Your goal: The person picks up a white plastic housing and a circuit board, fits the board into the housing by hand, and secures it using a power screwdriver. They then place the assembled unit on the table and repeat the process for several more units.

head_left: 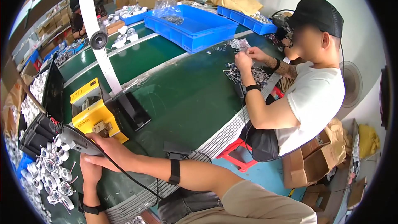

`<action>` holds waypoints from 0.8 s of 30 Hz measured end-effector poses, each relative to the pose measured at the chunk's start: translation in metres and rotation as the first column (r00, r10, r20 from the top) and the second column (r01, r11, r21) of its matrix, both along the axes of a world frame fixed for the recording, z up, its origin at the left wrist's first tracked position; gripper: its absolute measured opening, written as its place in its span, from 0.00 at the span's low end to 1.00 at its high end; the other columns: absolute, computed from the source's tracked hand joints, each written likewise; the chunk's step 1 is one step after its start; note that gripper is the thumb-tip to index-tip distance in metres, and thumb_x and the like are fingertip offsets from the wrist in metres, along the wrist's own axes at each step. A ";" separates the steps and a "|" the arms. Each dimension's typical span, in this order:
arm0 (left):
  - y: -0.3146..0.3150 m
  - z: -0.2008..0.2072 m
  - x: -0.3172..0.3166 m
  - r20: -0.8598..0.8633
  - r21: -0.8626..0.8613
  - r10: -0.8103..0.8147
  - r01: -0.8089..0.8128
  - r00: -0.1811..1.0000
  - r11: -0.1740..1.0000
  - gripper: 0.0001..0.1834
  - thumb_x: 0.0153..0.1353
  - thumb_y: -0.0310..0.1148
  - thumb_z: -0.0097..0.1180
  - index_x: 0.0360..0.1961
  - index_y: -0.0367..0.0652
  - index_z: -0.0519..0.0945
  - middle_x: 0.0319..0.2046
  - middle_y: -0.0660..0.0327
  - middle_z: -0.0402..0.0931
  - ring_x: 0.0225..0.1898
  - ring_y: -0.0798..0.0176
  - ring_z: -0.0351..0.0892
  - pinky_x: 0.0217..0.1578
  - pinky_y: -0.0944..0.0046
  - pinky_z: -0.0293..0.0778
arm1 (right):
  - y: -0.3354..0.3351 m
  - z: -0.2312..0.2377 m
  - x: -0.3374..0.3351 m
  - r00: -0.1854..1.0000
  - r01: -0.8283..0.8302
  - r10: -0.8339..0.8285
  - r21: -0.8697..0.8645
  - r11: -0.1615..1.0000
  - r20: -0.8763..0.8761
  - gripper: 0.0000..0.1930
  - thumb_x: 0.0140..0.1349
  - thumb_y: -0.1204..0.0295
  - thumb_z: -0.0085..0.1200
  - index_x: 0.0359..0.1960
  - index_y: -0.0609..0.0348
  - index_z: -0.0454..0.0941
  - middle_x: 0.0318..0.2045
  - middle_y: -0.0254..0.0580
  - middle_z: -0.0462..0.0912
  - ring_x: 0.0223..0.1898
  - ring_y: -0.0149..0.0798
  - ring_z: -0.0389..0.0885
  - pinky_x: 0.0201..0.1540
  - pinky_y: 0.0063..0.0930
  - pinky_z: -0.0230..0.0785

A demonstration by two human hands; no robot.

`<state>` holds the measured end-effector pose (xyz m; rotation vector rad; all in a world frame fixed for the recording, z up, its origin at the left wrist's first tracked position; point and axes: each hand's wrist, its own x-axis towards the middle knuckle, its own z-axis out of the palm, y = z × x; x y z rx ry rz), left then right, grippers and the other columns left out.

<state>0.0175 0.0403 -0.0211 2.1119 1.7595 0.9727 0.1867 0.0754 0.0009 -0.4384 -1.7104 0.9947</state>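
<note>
My right hand is closed around a grey corded power tool, whose exact kind I cannot make out. Its black cable trails down past my right forearm. Pressed close under the right hand and the tool is my left hand; its fingertips are hidden, so its grip does not show. Beside the tool stands a yellow box with small metal pieces at its front. Several white ring-shaped parts with wires lie in a pile to the left of my hands.
A flat black object lies behind the yellow box, near a white upright post. To the right, a co-worker handles small parts over a pile of wired pieces. A blue crate stands across the green bench.
</note>
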 end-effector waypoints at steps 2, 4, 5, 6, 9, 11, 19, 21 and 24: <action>0.002 -0.009 -0.004 0.011 0.027 0.068 -0.069 0.998 0.997 0.17 0.52 0.26 0.56 0.45 0.35 0.78 0.46 0.48 0.77 0.48 0.44 0.78 0.47 0.55 0.73 | -0.001 0.004 0.003 0.999 0.005 -0.005 -0.009 1.000 0.034 0.27 0.59 0.60 0.56 0.55 0.62 0.64 0.34 0.55 0.81 0.39 0.57 0.80 0.42 0.42 0.71; 0.002 -0.014 -0.012 -0.064 0.027 0.065 -0.064 0.996 0.998 0.17 0.52 0.25 0.56 0.45 0.35 0.77 0.45 0.47 0.76 0.47 0.43 0.77 0.46 0.54 0.73 | -0.001 0.004 0.003 0.999 0.023 -0.022 -0.026 0.999 0.040 0.28 0.59 0.59 0.56 0.55 0.62 0.63 0.35 0.56 0.81 0.39 0.58 0.80 0.42 0.42 0.71; 0.003 -0.014 -0.015 -0.133 0.024 0.067 -0.064 0.989 0.998 0.18 0.52 0.24 0.55 0.46 0.34 0.77 0.45 0.47 0.76 0.46 0.41 0.77 0.45 0.53 0.73 | -0.001 0.003 0.002 0.998 0.036 -0.033 -0.043 0.998 0.052 0.28 0.59 0.59 0.55 0.56 0.63 0.63 0.36 0.57 0.80 0.39 0.58 0.80 0.43 0.43 0.71; 0.004 -0.014 -0.016 -0.136 0.024 0.066 -0.063 0.989 0.998 0.18 0.52 0.24 0.55 0.46 0.34 0.77 0.45 0.47 0.76 0.46 0.41 0.77 0.45 0.53 0.73 | -0.002 0.003 0.001 0.998 0.037 -0.034 -0.044 0.998 0.049 0.28 0.59 0.59 0.55 0.56 0.63 0.63 0.36 0.57 0.80 0.39 0.58 0.80 0.43 0.43 0.71; 0.003 -0.014 -0.016 -0.192 0.037 0.048 -0.042 0.980 0.998 0.15 0.51 0.21 0.54 0.43 0.34 0.76 0.42 0.46 0.75 0.45 0.38 0.75 0.43 0.51 0.72 | -0.003 0.001 0.000 0.993 0.114 -0.111 -0.068 0.991 0.048 0.29 0.60 0.59 0.54 0.58 0.63 0.61 0.38 0.58 0.80 0.40 0.60 0.79 0.43 0.45 0.70; 0.005 -0.016 -0.015 -0.188 0.055 0.036 -0.026 0.981 0.998 0.15 0.51 0.21 0.54 0.43 0.34 0.76 0.42 0.46 0.75 0.45 0.39 0.75 0.43 0.51 0.72 | -0.002 0.002 0.002 0.995 0.077 -0.072 -0.066 0.995 0.075 0.29 0.61 0.60 0.53 0.59 0.63 0.59 0.42 0.60 0.78 0.43 0.61 0.78 0.45 0.46 0.70; 0.003 -0.019 -0.021 -0.191 0.071 0.025 -0.011 0.981 0.997 0.15 0.53 0.22 0.53 0.44 0.35 0.77 0.44 0.46 0.75 0.46 0.39 0.75 0.45 0.51 0.72 | -0.001 -0.004 -0.004 1.000 -0.028 0.028 -0.036 0.999 0.012 0.29 0.62 0.61 0.52 0.60 0.63 0.58 0.45 0.62 0.76 0.47 0.61 0.76 0.48 0.46 0.68; 0.003 -0.017 -0.019 -0.167 0.025 0.075 -0.072 0.983 0.997 0.15 0.53 0.22 0.53 0.44 0.35 0.77 0.44 0.46 0.75 0.47 0.39 0.74 0.46 0.51 0.71 | 0.000 -0.003 -0.004 1.000 0.002 -0.002 -0.017 1.000 0.006 0.29 0.62 0.61 0.53 0.59 0.63 0.59 0.45 0.61 0.76 0.46 0.61 0.76 0.48 0.45 0.68; 0.006 -0.022 -0.022 -0.217 0.069 0.024 -0.009 0.976 0.998 0.15 0.52 0.21 0.53 0.43 0.34 0.77 0.44 0.46 0.75 0.46 0.39 0.75 0.46 0.51 0.72 | -0.001 -0.002 -0.002 0.999 0.032 -0.031 -0.014 0.999 0.029 0.29 0.62 0.61 0.53 0.59 0.63 0.59 0.45 0.61 0.76 0.46 0.62 0.76 0.48 0.45 0.68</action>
